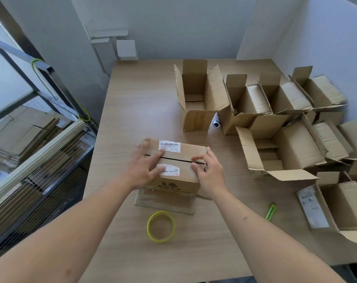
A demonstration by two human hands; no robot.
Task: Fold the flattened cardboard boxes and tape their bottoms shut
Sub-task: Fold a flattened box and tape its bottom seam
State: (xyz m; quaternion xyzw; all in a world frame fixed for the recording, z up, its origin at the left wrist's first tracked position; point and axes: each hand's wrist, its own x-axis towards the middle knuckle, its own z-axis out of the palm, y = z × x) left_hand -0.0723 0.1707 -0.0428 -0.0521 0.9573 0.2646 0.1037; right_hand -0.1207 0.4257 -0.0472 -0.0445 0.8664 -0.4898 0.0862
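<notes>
Pressing box [177, 160] flaps: both hands flat, ungripping | tape roll [161, 226]: 1

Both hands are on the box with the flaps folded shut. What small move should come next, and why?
Probably the right hand should let go and reach for the tape roll lying near the table's front edge. The box has its flaps closed, but a dark open seam with no tape shows between them. The left hand lies flat across the flaps and can hold them down meanwhile.
</notes>
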